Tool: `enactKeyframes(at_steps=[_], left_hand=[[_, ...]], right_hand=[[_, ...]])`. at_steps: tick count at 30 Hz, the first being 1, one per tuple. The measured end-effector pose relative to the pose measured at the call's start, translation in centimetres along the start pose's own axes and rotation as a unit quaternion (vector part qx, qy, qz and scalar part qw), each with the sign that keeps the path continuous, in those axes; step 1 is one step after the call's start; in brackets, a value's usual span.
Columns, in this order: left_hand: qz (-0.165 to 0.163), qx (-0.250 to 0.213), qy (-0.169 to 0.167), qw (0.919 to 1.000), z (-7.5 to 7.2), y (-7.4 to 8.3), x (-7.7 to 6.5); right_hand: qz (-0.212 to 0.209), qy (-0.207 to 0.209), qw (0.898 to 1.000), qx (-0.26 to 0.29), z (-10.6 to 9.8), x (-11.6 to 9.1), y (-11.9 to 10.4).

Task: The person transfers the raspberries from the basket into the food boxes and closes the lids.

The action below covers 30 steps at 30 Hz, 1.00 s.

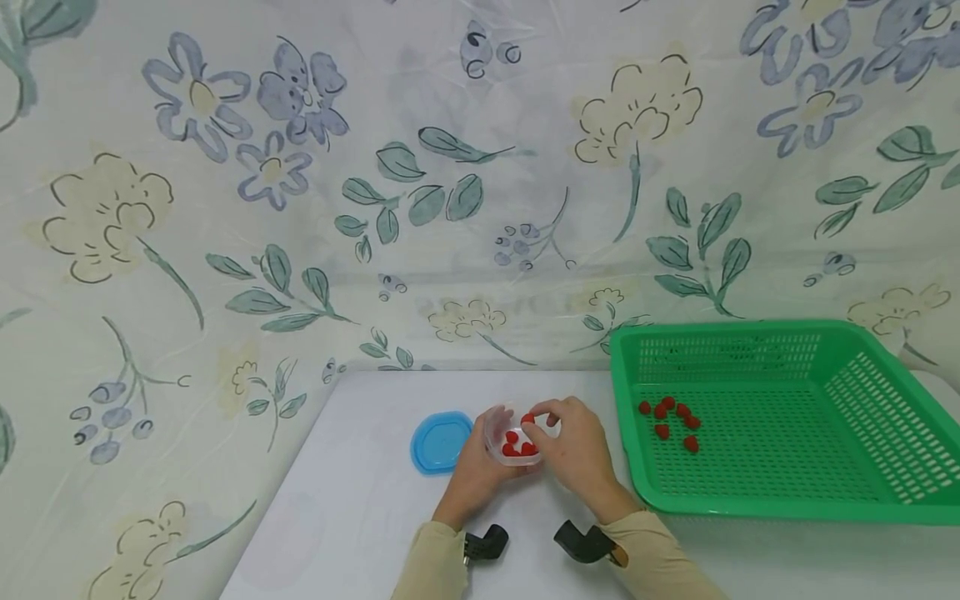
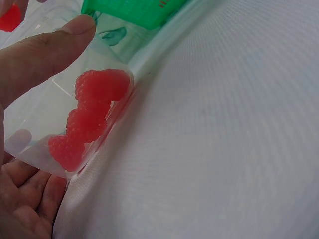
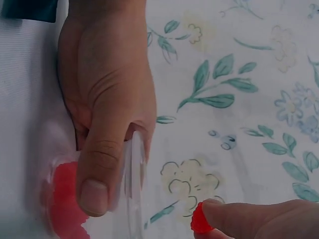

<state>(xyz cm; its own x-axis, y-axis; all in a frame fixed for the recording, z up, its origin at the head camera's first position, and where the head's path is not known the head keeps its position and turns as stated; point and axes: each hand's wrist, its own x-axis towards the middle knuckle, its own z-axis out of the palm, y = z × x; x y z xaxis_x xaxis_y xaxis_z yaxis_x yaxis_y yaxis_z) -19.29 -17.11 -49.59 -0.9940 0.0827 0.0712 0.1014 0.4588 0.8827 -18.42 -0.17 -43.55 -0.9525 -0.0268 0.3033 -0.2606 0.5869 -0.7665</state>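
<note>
A small clear plastic container (image 1: 495,443) is gripped by my left hand (image 1: 480,458), thumb along its near wall and fingers beneath and around it. Several red raspberries (image 2: 87,122) lie at its bottom. Above the container's mouth, my right hand (image 1: 576,450) pinches one raspberry (image 3: 200,219) between thumb and fingertip. In the right wrist view that raspberry is just beside the container's rim (image 3: 135,184). The container's blue lid (image 1: 441,442) lies flat on the table, left of my left hand.
At the right stands a large green plastic basket (image 1: 757,500) with perforated walls. Several raspberries (image 1: 667,417) sit at its left side. A white table (image 1: 322,508) lies below, and a floral-patterned cloth (image 1: 480,275) hangs behind it.
</note>
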Motion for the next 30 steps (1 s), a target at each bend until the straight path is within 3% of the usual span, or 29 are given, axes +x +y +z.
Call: enactKeyframes(at_steps=[16,30], left_hand=[[0.015,0.004,-0.003,0.9999,0.1,-0.5,0.4],[0.018,-0.009,-0.004,0.9998,0.1,-0.5,0.3]], right_hand=[[-0.001,-0.008,0.999,-0.033,2.0,0.0,1.6],[-0.011,-0.010,0.999,-0.029,2.0,-0.2,1.6]])
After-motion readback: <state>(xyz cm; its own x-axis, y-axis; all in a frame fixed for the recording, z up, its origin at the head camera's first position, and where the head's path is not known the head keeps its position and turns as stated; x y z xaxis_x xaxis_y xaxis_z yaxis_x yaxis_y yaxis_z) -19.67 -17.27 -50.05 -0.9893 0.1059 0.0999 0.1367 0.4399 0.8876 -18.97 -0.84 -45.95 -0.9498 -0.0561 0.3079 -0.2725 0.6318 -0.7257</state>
